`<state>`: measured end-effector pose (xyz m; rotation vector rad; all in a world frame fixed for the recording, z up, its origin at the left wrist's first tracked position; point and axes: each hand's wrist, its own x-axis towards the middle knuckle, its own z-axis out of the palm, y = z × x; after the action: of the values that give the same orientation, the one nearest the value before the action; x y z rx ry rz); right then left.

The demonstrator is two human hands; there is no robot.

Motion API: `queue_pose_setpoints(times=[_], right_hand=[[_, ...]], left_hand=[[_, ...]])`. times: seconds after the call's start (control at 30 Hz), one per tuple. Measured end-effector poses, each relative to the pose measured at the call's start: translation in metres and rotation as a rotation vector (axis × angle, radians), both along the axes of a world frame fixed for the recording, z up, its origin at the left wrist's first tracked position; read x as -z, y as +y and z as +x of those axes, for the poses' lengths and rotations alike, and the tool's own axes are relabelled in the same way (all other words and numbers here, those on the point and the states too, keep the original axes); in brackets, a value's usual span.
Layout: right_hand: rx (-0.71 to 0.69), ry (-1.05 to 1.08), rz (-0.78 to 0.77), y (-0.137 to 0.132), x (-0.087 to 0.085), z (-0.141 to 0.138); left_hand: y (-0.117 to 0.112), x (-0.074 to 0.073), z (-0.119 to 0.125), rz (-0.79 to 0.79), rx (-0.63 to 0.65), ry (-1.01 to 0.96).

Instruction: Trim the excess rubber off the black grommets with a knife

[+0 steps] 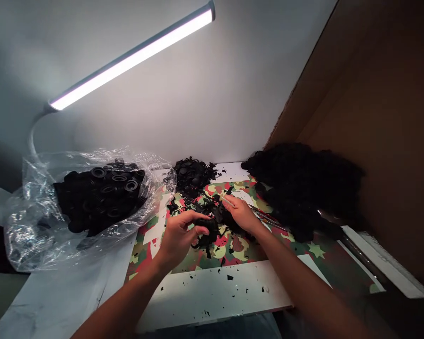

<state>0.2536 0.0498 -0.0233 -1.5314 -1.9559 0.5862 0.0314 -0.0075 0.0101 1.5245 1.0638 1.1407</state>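
My left hand (178,235) is closed, thumb and fingers pinching a small black rubber part (207,223) above the patterned mat. To its right, my right hand (242,212) is closed around a slim pale stick-like tool (226,199), whose exact kind I cannot make out. Black rubber scraps (208,205) lie beneath and between both hands, so part of what the fingers touch is hidden. Several thin metal tools (273,222), some with red on them, rest on the mat just right of my right wrist.
A clear plastic bag (24,230) of black ringed rubber parts (102,193) stands at left. Behind the mat (183,263) sits a small black heap (194,175); a larger dark pile (307,188) fills the right, against a cardboard wall (381,141). A lit lamp (134,59) hangs above.
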Motion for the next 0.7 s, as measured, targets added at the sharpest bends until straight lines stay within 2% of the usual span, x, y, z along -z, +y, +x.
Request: queue_pose_setpoints(times=[0.1, 0.23, 0.4, 0.47, 0.7], right_hand=[[-0.018, 0.041, -0.005, -0.006, -0.002, 0.005], [0.04, 0.187, 0.008, -0.022, -0.016, -0.007], [-0.172, 0.557, -0.28, -0.044, -0.033, -0.032], [-0.193, 0.636, -0.327, -0.049, -0.035, -0.04], [-0.141, 0.834, -0.314, -0.056, -0.033, -0.05]], left_hand=[[0.006, 0.003, -0.003, -0.112, -0.015, -0.091], [0.009, 0.006, -0.005, -0.14, -0.029, -0.127], [0.01, 0.007, -0.005, -0.118, -0.053, -0.142], [0.01, 0.009, -0.005, -0.135, -0.039, -0.169], [0.012, 0.017, -0.003, -0.37, 0.063, -0.532]])
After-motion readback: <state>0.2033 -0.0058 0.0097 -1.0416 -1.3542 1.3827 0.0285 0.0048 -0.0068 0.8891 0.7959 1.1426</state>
